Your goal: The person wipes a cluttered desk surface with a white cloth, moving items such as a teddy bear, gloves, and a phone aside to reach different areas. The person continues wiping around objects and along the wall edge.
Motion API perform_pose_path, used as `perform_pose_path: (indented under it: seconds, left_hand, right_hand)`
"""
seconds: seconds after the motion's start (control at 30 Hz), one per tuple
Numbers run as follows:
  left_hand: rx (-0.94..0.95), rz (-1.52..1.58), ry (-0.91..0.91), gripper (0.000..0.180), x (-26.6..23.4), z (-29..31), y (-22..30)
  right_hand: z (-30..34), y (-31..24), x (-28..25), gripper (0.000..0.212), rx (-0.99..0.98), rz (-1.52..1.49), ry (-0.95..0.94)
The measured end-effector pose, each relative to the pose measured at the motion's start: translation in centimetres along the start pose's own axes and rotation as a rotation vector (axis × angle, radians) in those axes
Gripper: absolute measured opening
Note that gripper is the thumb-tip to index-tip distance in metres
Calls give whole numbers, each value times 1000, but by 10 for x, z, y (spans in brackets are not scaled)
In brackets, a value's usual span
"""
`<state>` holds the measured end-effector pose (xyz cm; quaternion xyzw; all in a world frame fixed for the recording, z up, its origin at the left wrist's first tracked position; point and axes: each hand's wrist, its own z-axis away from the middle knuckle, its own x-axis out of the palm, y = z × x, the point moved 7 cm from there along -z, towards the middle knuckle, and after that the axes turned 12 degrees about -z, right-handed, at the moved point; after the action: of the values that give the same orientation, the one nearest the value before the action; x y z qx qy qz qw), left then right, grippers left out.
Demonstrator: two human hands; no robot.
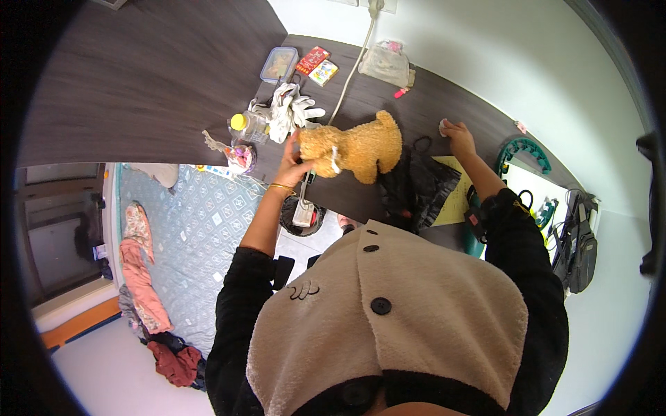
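Note:
A golden-brown plush toy (371,147) with a white band round it lies on its side over the dark desk. My left hand (292,166) grips one end of it, thumb and fingers on either side. Farther right, my right hand (460,139) is closed on a small white wad (442,127), perhaps tissue or cloth; its exact kind is too small to tell. The right hand is over the desk, apart from the toy. Just below the toy's right end lies a black plastic bag (411,186).
White gloves (288,111) and a yellow-capped clear bottle (251,127) stand beyond my left hand. Behind them are a lidded plastic box (279,64) and small packets (323,72). A white cable (352,73) crosses the desk. A bin (316,225) stands below the edge.

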<state>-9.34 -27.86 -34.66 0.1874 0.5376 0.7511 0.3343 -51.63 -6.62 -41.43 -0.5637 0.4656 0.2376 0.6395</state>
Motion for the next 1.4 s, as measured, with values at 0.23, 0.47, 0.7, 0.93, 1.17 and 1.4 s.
perform_pose_path:
  seconds: [0.23,0.47,0.7,0.93,1.17,1.4]
  left_hand:
    - [270,-282,-127,83,48,4,39]
    - [361,-296,117,70,32,24,72]
    - [631,-233,636,69,-67,28,134]
    - [551,-218,666,64,-54,-35,90]
    - [497,-435,666,65,-37,-52,52]
    - [491,-504,666,79,-30,-103,46]
  right_hand:
    - [1,-1,-2,46,35,-41,40]
    - [1,-8,-7,47,-3,-44,39]
    - [2,-12,-8,45,-10,-83,57]
    - [2,0,-2,43,61,-93,84]
    - [3,1,-3,44,16,-123,85]
    - [4,-5,-1,46,38,-66,35]
